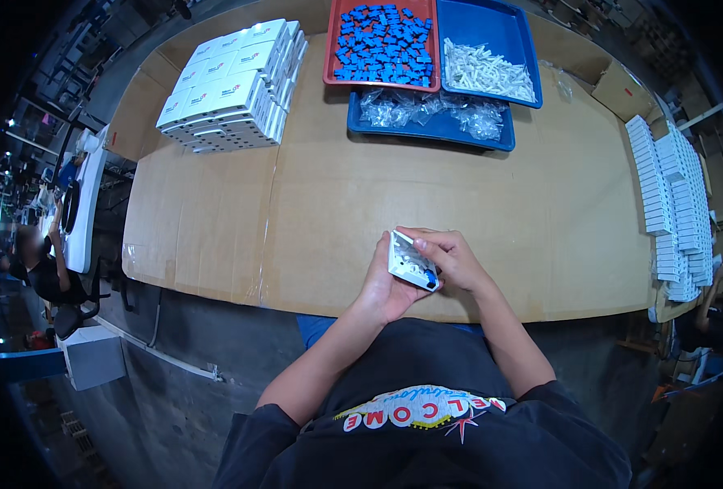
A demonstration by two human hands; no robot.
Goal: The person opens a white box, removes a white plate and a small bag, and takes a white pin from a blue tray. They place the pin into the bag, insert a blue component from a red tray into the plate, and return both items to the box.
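Observation:
A small white box [400, 266] is held above the front part of the table, close to my body. My left hand [384, 292] cradles it from the left and below, fingers wrapped round its side. My right hand [454, 259] grips its upper right edge, thumb and fingers closed on the rim. The box's open side faces up. Inside lie a crumpled clear plastic bag [411, 259], some white parts and a blue piece [430, 279] at the lower right corner. My right fingers hide part of the box.
White boxes [223, 90] are stacked at back left. At the back stand a red tray [325, 61] of blue pieces, a blue tray [532, 49] of white parts and a lower blue tray [435, 138] of plastic bags. More boxes [663, 196] line the right edge. A person [48, 269] sits far left.

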